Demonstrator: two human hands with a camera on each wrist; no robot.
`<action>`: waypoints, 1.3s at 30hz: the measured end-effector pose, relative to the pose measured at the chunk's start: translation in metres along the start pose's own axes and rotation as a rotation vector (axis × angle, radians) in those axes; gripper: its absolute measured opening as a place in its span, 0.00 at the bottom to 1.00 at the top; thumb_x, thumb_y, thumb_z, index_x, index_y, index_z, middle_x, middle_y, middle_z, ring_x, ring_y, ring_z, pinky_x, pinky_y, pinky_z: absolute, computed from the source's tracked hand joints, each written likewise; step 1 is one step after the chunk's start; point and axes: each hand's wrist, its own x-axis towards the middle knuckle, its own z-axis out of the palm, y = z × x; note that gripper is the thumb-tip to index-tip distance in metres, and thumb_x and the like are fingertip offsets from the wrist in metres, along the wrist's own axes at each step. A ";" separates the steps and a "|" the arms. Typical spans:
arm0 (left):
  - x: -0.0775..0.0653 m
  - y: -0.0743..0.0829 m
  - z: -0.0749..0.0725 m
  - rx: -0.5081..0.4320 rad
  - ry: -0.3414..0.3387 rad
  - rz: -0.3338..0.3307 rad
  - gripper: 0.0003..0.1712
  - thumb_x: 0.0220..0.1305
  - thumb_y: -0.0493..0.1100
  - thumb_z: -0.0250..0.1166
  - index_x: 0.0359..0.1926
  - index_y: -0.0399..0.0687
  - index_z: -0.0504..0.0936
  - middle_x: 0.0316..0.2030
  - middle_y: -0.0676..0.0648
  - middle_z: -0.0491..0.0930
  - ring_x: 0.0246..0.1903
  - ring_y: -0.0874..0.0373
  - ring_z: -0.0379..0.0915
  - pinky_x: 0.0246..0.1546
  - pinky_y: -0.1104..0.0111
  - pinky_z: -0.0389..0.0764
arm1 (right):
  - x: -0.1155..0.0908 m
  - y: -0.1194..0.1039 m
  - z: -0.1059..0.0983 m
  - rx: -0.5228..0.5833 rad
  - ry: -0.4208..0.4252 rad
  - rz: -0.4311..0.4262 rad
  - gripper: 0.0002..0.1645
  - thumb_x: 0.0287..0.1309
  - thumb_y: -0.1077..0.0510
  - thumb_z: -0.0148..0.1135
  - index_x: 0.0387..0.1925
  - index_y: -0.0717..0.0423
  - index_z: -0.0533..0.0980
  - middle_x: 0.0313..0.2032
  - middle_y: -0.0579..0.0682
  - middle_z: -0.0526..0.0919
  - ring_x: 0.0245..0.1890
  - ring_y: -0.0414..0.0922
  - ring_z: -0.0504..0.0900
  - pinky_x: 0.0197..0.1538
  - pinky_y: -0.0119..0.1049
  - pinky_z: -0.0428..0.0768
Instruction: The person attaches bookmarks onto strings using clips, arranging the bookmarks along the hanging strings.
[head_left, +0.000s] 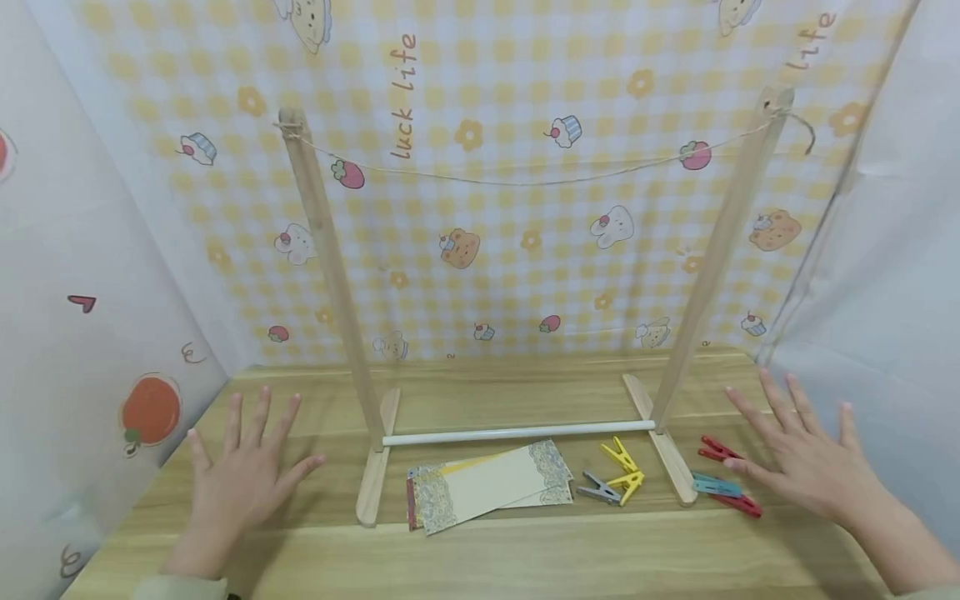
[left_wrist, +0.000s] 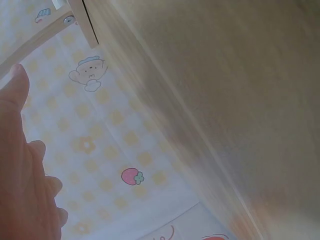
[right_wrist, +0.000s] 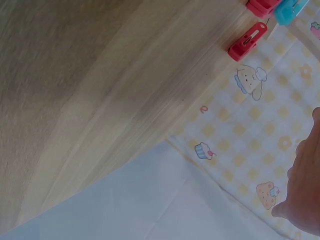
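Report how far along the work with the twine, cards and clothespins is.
Done: the twine is tied to both wooden posts. In hand: nothing; the left hand and right hand are spread and grip nothing. Left, probably: clipping up the patterned cards, which lie overlapping in front of the white rod, with the colored clothespins lying to their right. Nothing hangs from the twine.

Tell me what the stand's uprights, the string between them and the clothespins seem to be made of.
Uprights: apparently bare wood, matte, by their pale grain. String: probably natural-fibre twine, dull and beige, thin and sagging. Clothespins: likely moulded plastic, smooth with a slight sheen, each evenly coloured.
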 end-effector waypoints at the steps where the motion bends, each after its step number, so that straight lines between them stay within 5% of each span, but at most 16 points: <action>1: 0.000 0.000 0.000 -0.001 -0.003 -0.001 0.51 0.66 0.73 0.51 0.79 0.66 0.37 0.79 0.39 0.35 0.77 0.36 0.18 0.60 0.22 0.26 | 0.000 0.001 0.000 -0.001 -0.001 0.001 0.58 0.61 0.31 0.58 0.79 0.31 0.34 0.77 0.46 0.17 0.73 0.46 0.10 0.58 0.58 0.03; 31: -0.005 0.036 -0.015 -0.012 0.013 0.035 0.50 0.67 0.72 0.51 0.79 0.68 0.36 0.79 0.44 0.33 0.77 0.42 0.15 0.62 0.26 0.21 | 0.003 -0.037 -0.001 0.094 0.024 -0.058 0.59 0.59 0.33 0.63 0.79 0.36 0.39 0.79 0.48 0.26 0.77 0.47 0.17 0.64 0.69 0.15; 39: -0.007 0.048 -0.014 -0.019 0.021 0.048 0.51 0.67 0.71 0.54 0.79 0.68 0.36 0.80 0.46 0.31 0.77 0.43 0.15 0.63 0.26 0.25 | 0.006 -0.051 0.000 0.123 -0.015 -0.068 0.57 0.61 0.30 0.59 0.80 0.43 0.42 0.80 0.50 0.33 0.79 0.51 0.26 0.66 0.79 0.33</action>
